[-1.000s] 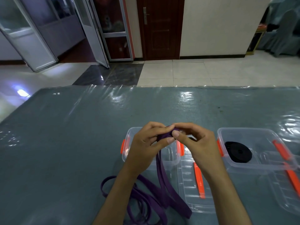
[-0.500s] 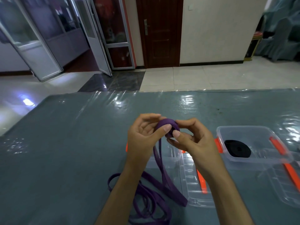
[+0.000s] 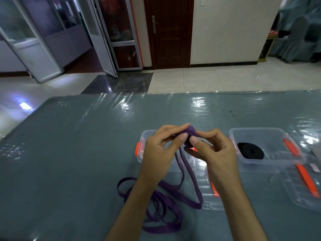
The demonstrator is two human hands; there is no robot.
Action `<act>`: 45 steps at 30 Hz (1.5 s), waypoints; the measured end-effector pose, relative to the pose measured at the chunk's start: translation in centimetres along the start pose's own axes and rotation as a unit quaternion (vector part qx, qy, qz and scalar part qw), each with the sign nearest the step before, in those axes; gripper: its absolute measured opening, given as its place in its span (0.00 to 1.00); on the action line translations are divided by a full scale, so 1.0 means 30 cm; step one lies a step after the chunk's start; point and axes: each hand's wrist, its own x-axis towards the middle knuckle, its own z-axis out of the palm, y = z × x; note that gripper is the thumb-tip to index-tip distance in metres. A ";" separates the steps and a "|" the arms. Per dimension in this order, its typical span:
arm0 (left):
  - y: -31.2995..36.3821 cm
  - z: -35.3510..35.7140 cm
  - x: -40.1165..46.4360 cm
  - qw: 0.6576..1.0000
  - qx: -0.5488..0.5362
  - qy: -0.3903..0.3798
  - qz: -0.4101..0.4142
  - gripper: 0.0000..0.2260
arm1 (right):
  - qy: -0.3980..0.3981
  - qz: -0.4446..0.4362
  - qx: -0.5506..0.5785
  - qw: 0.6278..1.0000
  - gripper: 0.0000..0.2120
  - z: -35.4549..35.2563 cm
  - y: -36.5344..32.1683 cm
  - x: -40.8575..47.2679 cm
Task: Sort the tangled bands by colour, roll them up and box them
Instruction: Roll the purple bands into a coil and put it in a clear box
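Observation:
My left hand (image 3: 160, 152) and my right hand (image 3: 215, 153) together pinch a small roll of purple band (image 3: 191, 136) above the table. The rest of the purple band hangs down from the roll and lies in loose loops (image 3: 163, 209) on the table near me. Behind my hands stands a clear plastic box with orange clips (image 3: 141, 146), mostly hidden by them. To the right, a second clear box (image 3: 264, 136) holds a rolled black band (image 3: 250, 151).
Two clear lids with orange strips lie on the table: one (image 3: 206, 197) under my right forearm, one (image 3: 305, 186) at the right edge. The table (image 3: 78, 153) has a grey-green cover under shiny plastic. Beyond its far edge are tiled floor and doors.
The purple roll has grown thicker between my fingers and more band has been drawn up from the table. The camera view has tilted up a little.

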 end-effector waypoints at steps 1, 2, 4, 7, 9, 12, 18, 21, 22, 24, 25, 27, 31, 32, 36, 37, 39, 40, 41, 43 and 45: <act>0.000 0.002 -0.006 1.000 0.008 0.006 -0.001 0.12 | -0.001 0.001 -0.014 1.000 0.10 -0.003 -0.008 0.001; 0.000 0.007 -0.014 1.000 0.008 0.021 -0.011 0.11 | 0.002 -0.002 -0.033 0.999 0.09 -0.007 -0.020 0.004; -0.003 0.023 -0.031 0.998 -0.005 0.053 -0.031 0.09 | 0.006 -0.017 -0.052 0.998 0.09 -0.014 -0.039 0.005; -0.008 0.038 -0.042 0.997 -0.025 0.064 -0.020 0.07 | 0.023 -0.031 -0.013 0.999 0.13 0.002 -0.030 -0.016; -0.008 0.039 -0.040 0.998 -0.035 0.045 -0.013 0.09 | 0.050 -0.026 0.036 0.998 0.10 0.028 -0.007 -0.034; -0.005 0.025 -0.034 0.999 -0.032 0.016 -0.009 0.12 | 0.055 -0.015 0.068 0.996 0.06 0.044 0.008 -0.040; 0.001 0.032 -0.021 0.999 0.003 0.036 -0.010 0.13 | 0.029 -0.030 -0.002 0.999 0.12 -0.010 -0.047 0.003; 0.001 0.053 -0.010 0.999 -0.026 0.043 -0.010 0.12 | 0.031 -0.052 0.024 0.998 0.20 0.002 -0.041 0.015; 0.003 0.053 0.001 0.999 -0.030 0.038 -0.008 0.12 | 0.031 -0.052 0.034 0.998 0.20 0.012 -0.038 0.020; 0.012 0.039 0.025 0.999 -0.043 0.027 -0.015 0.13 | 0.017 -0.042 0.039 0.998 0.16 0.027 -0.036 0.029; 0.017 0.028 0.035 0.998 -0.050 0.027 -0.015 0.13 | 0.010 -0.036 0.037 0.999 0.14 0.029 -0.037 0.037; 0.029 0.016 0.046 0.997 -0.060 0.048 -0.004 0.13 | 0.009 -0.035 0.019 0.999 0.13 0.029 -0.047 0.059; 0.023 0.041 0.054 0.989 -0.103 0.101 0.003 0.08 | 0.012 -0.067 -0.022 0.997 0.14 0.033 -0.058 0.095; 0.015 0.049 0.059 0.989 -0.102 0.104 -0.001 0.07 | 0.017 -0.077 -0.017 0.997 0.15 0.035 -0.054 0.100; -0.007 0.035 0.085 0.995 -0.075 0.063 -0.007 0.09 | 0.019 -0.079 0.022 0.996 0.13 0.035 -0.035 0.121; -0.008 0.027 0.096 0.996 -0.069 0.056 -0.010 0.09 | 0.010 -0.067 0.023 0.997 0.11 0.035 -0.030 0.127; -0.012 0.014 0.117 0.997 -0.055 0.061 -0.011 0.08 | 0.000 -0.035 0.008 0.999 0.13 0.031 -0.025 0.141; -0.015 0.013 0.126 0.996 -0.052 0.072 -0.009 0.07 | -0.002 -0.022 -0.006 1.000 0.14 0.025 -0.022 0.151; -0.017 0.016 0.133 0.995 -0.055 0.085 -0.010 0.07 | -0.003 -0.012 -0.017 1.000 0.14 0.018 -0.021 0.161; -0.027 0.032 0.139 0.991 -0.068 0.112 -0.020 0.07 | 0.004 -0.003 -0.017 1.000 0.12 0.013 -0.025 0.180; -0.046 0.057 0.137 0.988 -0.089 0.119 -0.034 0.07 | 0.027 -0.018 -0.007 0.999 0.15 0.016 -0.028 0.198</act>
